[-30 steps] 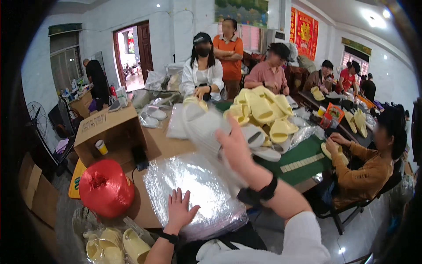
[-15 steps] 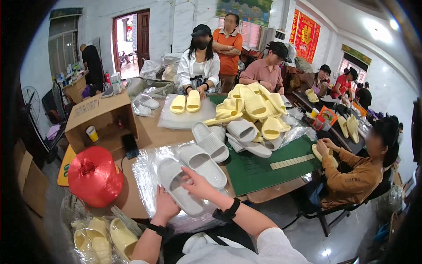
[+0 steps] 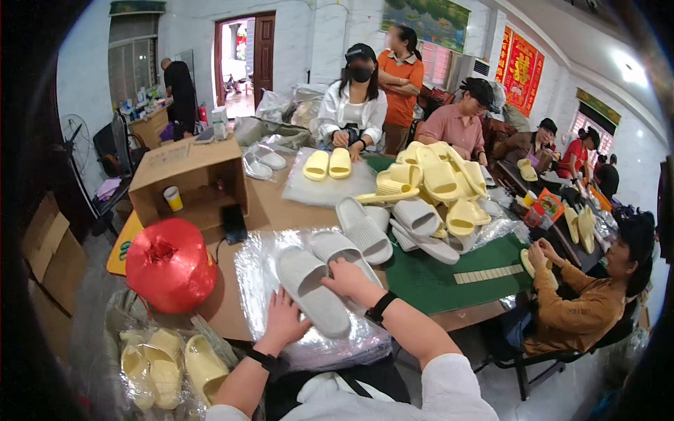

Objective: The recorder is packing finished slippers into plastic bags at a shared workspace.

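Two light grey slippers lie side by side on a stack of clear plastic bags [image 3: 256, 281] in front of me. My left hand [image 3: 284, 319] rests flat on the bags with its fingers spread, beside the nearer-left slipper [image 3: 326, 316], its thumb close to the sole's edge. Between the two slippers, my right hand [image 3: 351, 279] has its fingers at the inner edge of the left slipper and covers part of the right slipper [image 3: 337, 247]. Its fingertips are partly hidden there. Both wrists wear black bands.
A red twine roll [image 3: 170, 265] and an open cardboard box [image 3: 189, 165] stand left. Yellow and grey slippers [image 3: 439, 175] are heaped on the right, by a green mat [image 3: 449, 291]. Bagged yellow slippers [image 3: 165, 368] sit lower left. Co-workers surround the tables; one [image 3: 572, 309] handles a yellow slipper.
The view has swung, shifting the scene to the right. My right hand's fingers have moved from the left slipper's opening to the gap between the slippers. My left hand has spread flat.
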Available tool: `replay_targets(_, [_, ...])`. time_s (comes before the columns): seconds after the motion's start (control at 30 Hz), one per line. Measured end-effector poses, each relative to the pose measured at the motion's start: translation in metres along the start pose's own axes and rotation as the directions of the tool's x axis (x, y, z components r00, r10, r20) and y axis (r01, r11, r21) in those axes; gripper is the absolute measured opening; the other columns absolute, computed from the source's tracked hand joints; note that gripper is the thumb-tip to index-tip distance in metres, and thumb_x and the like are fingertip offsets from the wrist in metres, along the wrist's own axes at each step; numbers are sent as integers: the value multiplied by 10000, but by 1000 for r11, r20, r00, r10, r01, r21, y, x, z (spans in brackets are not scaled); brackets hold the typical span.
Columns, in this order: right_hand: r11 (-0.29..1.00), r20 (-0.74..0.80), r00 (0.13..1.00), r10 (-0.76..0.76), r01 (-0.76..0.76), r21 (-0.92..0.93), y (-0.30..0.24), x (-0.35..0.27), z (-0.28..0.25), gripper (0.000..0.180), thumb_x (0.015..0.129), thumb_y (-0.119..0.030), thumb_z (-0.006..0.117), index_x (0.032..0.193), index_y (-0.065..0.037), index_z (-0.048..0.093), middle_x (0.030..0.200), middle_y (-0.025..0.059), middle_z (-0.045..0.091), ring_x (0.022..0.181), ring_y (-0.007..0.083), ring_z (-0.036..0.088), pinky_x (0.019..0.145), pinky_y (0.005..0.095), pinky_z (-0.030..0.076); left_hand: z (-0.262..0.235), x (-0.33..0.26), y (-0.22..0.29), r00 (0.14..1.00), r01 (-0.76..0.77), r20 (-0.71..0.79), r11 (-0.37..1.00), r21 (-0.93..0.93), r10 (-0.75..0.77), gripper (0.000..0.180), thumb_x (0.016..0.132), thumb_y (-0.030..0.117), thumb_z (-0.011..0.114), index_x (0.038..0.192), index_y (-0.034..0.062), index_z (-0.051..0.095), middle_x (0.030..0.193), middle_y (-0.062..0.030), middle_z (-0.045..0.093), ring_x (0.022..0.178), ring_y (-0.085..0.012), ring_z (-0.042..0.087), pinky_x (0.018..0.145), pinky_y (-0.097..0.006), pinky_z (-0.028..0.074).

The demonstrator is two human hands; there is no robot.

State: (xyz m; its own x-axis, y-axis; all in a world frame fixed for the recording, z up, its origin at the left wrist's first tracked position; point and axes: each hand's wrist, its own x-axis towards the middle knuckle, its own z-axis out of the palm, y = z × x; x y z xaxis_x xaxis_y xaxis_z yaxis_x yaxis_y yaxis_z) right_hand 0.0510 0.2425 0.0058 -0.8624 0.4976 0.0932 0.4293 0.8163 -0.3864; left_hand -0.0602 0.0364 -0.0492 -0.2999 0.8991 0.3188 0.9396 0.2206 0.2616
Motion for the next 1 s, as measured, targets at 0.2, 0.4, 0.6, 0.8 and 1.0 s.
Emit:
replay_targets(0.2, [989, -169, 980, -102, 83, -119, 17, 14, 8, 377, 888, -365, 593, 907, 2, 681, 886, 206, 696, 820, 370, 688, 743, 478, 550, -9, 7, 12, 1000, -12, 11, 999, -49, 12, 725, 864, 577, 594, 1399, 98, 496, 1518, -273, 327, 1424, -463, 245, 1165, -569, 160])
replay_targets(0.4, [993, -291, 957, -3, 38, 115, -17, -29, -23, 367, 902, -329, 548, 809, 16, 633, 803, 236, 661, 771, 429, 646, 733, 520, 514, 10, -1, -9, 999, -36, 36, 998, 41, 35, 743, 827, 569, 619, 1397, 106, 508, 1487, -261, 380, 1408, -476, 273, 1169, -576, 145])
replay_targets(0.6, [973, -321, 943, 90, -14, 231, -21, -99, 18, 368, 906, -331, 591, 838, 30, 610, 801, 254, 652, 756, 427, 647, 710, 518, 516, -19, 10, 19, 989, -39, 140, 999, 18, 36, 676, 763, 442, 672, 1339, 98, 581, 1417, -191, 501, 1395, -464, 296, 1166, -575, 176])
replay_targets(0.8, [919, -260, 942, 214, -105, 379, -7, -103, 24, 459, 900, -420, 645, 810, 29, 603, 744, 223, 649, 707, 403, 644, 632, 482, 499, 8, 6, -6, 999, -44, 32, 999, 8, 44, 652, 792, 410, 640, 1343, 71, 570, 1460, -239, 437, 1431, -470, 237, 1174, -571, 159])
replay_targets(1.0, [817, -194, 958, 213, -66, 573, -2, -107, 15, 444, 854, -378, 731, 758, 22, 564, 656, 142, 603, 595, 278, 583, 578, 384, 460, 2, 4, -3, 997, -77, 29, 997, 24, 76, 641, 820, 406, 608, 1337, 30, 561, 1453, -246, 436, 1412, -480, 261, 1172, -570, 169])
